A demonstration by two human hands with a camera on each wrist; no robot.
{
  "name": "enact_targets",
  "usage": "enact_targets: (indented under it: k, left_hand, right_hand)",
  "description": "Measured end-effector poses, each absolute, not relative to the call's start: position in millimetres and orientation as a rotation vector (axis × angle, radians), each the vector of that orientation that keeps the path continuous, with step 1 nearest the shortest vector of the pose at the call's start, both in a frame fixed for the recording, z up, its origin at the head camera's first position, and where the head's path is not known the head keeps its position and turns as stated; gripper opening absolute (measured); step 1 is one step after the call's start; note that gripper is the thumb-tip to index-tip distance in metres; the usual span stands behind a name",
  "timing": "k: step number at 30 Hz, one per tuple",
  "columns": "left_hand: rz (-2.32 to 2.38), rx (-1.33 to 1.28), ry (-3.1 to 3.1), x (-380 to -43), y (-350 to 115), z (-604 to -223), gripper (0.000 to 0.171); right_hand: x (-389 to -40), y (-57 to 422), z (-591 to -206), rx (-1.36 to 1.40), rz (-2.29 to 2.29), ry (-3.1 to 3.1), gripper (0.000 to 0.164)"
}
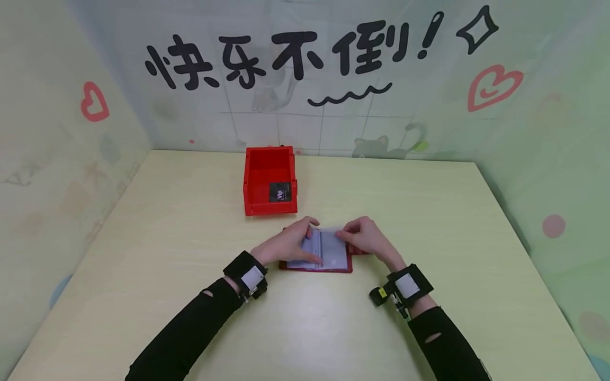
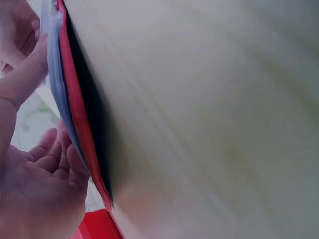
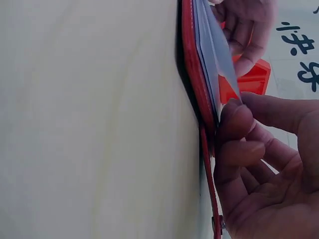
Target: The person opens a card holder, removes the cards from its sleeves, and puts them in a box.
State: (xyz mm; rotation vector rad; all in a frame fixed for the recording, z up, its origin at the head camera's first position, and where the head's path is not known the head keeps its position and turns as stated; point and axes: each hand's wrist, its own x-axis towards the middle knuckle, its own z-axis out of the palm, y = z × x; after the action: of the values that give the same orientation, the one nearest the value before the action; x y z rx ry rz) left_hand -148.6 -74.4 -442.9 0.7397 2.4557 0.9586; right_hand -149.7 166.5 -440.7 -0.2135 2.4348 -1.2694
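Observation:
A red card holder (image 1: 351, 263) lies spread on the table, its clear plastic sleeves (image 1: 333, 248) facing up. My left hand (image 1: 288, 243) lies across its left half. The thumb presses on the sleeves near the fold, while the other fingers bend at the far edge, as the left wrist view also shows. At the right side, my right hand (image 1: 366, 235) pinches the edge of one sleeve between thumb and forefinger. That sleeve (image 3: 227, 62) is lifted off the ones beneath in the right wrist view. A red strap (image 3: 210, 184) with a snap extends from the cover.
Behind the card holder stands a red open bin (image 1: 270, 180) with a black card marked "Vip" (image 1: 280, 192) inside. Printed walls border the pale table (image 1: 305, 328) at the back and both sides.

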Motion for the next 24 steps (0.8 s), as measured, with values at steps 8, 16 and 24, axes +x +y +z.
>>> enact_targets:
  k: [8,16,24]
  left_hand:
    - [1.187,0.738,2.367,-157.4,-87.2,-445.2,0.044]
    - [1.220,0.591,2.349,-159.4,-90.2,-443.4,0.022]
    - [1.283,0.525,2.293,-162.6,-93.4,-444.8,0.027]
  right_hand:
    - [-144.3,166.8,-444.8,-0.304,-1.426,2.277,0.025]
    - [-138.4,160.8,-447.6,-0.337,-1.558,2.233,0.028]
    - [-134.2,154.3,-448.3,-0.380,-1.601,2.222,0.027]
